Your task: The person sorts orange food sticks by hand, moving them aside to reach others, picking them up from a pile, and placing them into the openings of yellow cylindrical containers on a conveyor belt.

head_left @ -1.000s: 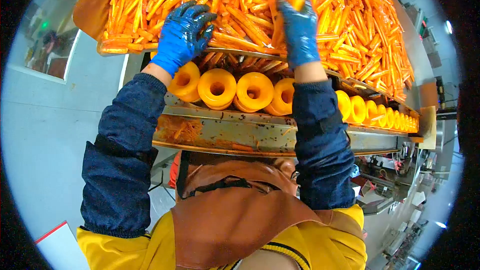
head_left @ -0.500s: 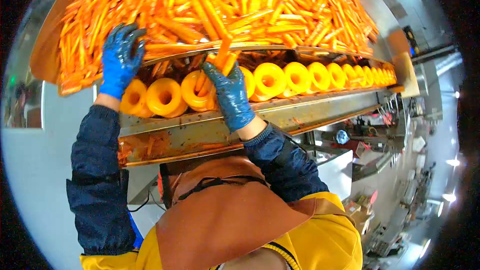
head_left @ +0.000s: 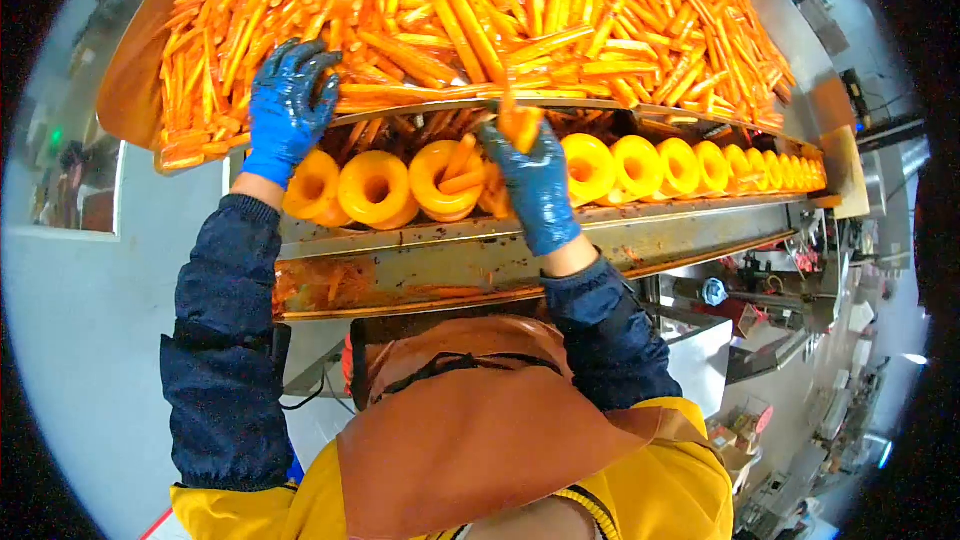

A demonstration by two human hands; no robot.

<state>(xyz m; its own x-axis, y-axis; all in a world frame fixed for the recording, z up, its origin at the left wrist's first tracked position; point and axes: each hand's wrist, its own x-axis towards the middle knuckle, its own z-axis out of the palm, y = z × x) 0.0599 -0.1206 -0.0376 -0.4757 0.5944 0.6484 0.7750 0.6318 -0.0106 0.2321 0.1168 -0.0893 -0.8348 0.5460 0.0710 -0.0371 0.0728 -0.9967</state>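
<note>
My left hand [head_left: 290, 110], in a wet blue glove, rests at the near left edge of a pile of glossy orange sticks [head_left: 460, 30]. Its fingers are bent and apart, with nothing visible in them. My right hand [head_left: 537, 185], gloved too, is closed around a few orange sticks [head_left: 520, 127] that stick up past its fingers. It is over a row of yellow-orange round cups with central holes [head_left: 374, 190], hiding some of them. Sticks lean in the cup [head_left: 447, 178] just left of this hand.
The pile lies on a wide metal tray with a raised side wall [head_left: 140, 90]. Along the near side of the cups runs a metal trough [head_left: 430, 275] with orange scraps. A pale board [head_left: 848, 172] stands at the row's right end. Machinery and boxes are on the floor at right.
The view has shifted, so the tray and cups appear farther right. My right hand has moved rightward along the row, off the cup where sticks now lean. My left hand stays by the pile.
</note>
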